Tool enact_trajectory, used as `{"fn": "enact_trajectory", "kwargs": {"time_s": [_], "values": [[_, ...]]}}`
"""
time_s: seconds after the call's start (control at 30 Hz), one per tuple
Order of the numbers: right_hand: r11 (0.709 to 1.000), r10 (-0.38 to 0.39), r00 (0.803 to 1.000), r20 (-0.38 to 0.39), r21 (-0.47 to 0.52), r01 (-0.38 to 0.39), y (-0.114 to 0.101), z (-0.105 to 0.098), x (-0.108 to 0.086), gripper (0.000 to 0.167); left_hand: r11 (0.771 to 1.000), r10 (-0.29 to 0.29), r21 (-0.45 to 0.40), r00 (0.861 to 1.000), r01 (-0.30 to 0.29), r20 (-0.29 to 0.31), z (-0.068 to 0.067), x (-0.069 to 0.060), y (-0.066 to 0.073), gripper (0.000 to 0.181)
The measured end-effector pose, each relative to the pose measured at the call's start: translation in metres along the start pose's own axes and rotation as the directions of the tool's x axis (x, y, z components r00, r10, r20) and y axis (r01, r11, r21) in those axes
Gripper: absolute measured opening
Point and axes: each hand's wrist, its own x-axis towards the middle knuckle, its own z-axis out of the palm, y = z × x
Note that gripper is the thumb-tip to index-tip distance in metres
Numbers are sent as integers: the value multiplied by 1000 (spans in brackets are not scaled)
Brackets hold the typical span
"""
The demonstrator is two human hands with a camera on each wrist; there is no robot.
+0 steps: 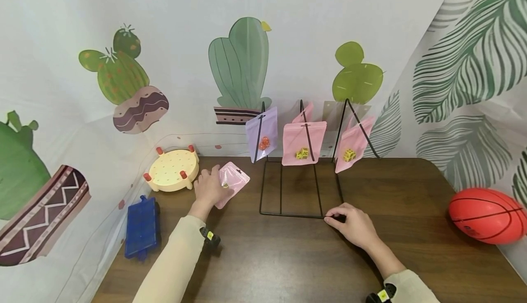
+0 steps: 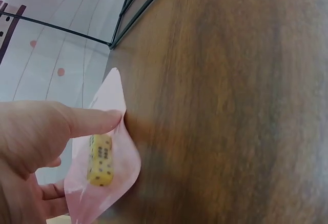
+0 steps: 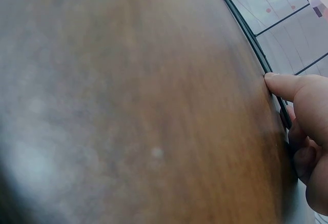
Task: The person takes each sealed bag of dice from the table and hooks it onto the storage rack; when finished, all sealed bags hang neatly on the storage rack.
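My left hand (image 1: pixel 209 187) holds a pink zip bag (image 1: pixel 235 175) just above or on the table, left of a black wire display rack (image 1: pixel 291 215). In the left wrist view the thumb pinches the bag's edge, and yellow dice (image 2: pixel 101 160) show through it. My right hand (image 1: pixel 355 226) pinches the rack's front right corner; the right wrist view has thumb and fingers around the wire. On the rack's prongs hang a purple bag (image 1: pixel 252 133) with red dice, a pink bag (image 1: pixel 291 140) with yellow dice and another pink bag (image 1: pixel 362 138) at right. Part of a further pink bag (image 1: pixel 305 113) shows behind the middle one.
At the table's left stand a cream pegged round stool-like piece (image 1: pixel 173 169) with red tips and a blue plastic tray-like object (image 1: pixel 141 227). A red ball (image 1: pixel 486 215) with black lines lies at the right edge. Behind the brown table (image 1: pixel 263 257) hangs a cactus-print cloth (image 1: pixel 177 65).
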Motion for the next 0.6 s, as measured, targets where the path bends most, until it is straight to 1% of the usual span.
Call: {"fn": "enact_trajectory", "kwargs": {"time_s": [0.13,0.27,0.33,0.53,0.6], "values": [[1000,6,1000,5,1,-6,0,0,0,9,999,-28,-29,999,29,37,-4,-3,0,108],[1000,14,1000,10,4,-15,1,0,-1,8,998,-29,-47,997,33,71,-9,-6,0,108],[1000,16,1000,12,5,-16,1,0,-1,9,998,-27,-52,996,32,83,-12,-7,-1,104],[1000,17,1000,10,2,-17,1,1,0,8,999,-3,-46,995,8,101,-21,-14,-1,80],[1000,17,1000,10,1,-17,2,1,0,8,998,4,-55,994,2,105,-23,-17,-2,78]]}}
